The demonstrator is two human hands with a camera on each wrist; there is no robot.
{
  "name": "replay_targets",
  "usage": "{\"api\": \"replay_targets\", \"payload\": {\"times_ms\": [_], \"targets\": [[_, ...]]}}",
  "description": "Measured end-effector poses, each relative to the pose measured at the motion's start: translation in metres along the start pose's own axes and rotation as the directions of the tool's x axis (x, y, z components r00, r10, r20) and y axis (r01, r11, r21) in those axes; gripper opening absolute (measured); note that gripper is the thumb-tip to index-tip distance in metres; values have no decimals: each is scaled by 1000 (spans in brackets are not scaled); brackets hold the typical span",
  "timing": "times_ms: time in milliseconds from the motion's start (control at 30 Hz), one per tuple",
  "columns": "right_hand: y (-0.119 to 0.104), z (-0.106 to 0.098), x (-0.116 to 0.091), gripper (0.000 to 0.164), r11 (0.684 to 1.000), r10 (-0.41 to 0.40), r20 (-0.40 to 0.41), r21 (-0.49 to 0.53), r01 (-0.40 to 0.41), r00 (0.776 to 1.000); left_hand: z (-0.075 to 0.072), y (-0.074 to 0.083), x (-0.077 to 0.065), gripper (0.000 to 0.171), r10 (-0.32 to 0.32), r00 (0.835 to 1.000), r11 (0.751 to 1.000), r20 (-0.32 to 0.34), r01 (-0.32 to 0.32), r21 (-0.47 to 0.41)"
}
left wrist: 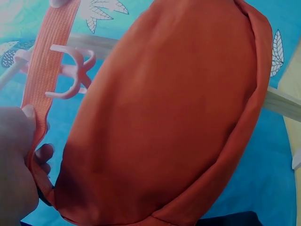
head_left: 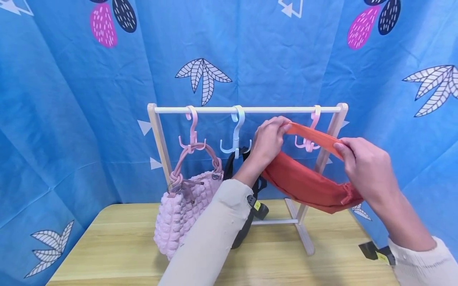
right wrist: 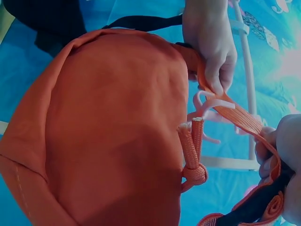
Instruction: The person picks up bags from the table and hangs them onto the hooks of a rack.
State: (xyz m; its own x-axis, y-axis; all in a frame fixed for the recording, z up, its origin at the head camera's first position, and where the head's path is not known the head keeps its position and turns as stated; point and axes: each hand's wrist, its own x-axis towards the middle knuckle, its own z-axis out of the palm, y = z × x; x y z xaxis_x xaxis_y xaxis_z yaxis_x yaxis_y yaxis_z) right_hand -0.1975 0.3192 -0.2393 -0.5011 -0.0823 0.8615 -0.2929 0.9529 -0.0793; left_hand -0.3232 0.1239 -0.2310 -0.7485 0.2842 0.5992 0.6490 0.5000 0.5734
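Both hands hold an orange bag [head_left: 307, 180] by its flat webbing strap [head_left: 315, 137], which is stretched between them. My left hand [head_left: 268, 139] grips the strap's left end, near the rack's middle. At the strap's right end, my right hand [head_left: 372, 169] pinches it between thumb and fingers. Below the strap hangs the bag's body; a knotted cord [right wrist: 193, 174] dangles from it in the right wrist view. Just behind the strap is a pink hook [head_left: 307, 145], hung from the rack's bar [head_left: 279, 109]. I cannot tell whether strap and hook touch.
A pink puffy handbag [head_left: 169, 224] hangs from the left pink hook [head_left: 193, 125]. The blue hook [head_left: 236, 131] is in the middle, with a black bag [head_left: 245, 232] below it, partly hidden by my left arm. The rack stands on a wooden table [head_left: 118, 238] before a blue curtain [head_left: 118, 95].
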Motion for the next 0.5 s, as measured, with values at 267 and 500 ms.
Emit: {"api": "replay_targets", "payload": {"times_ms": [267,500], "targets": [[5,2,-6,18,999,7,-18,52,-6,1000,2,-4,-3,28,-24,995,998,96,30,-61],[9,6,-11,16,997,44,0,64,-44,999,6,-8,-8,31,-55,985,995,165,68,-73]]}}
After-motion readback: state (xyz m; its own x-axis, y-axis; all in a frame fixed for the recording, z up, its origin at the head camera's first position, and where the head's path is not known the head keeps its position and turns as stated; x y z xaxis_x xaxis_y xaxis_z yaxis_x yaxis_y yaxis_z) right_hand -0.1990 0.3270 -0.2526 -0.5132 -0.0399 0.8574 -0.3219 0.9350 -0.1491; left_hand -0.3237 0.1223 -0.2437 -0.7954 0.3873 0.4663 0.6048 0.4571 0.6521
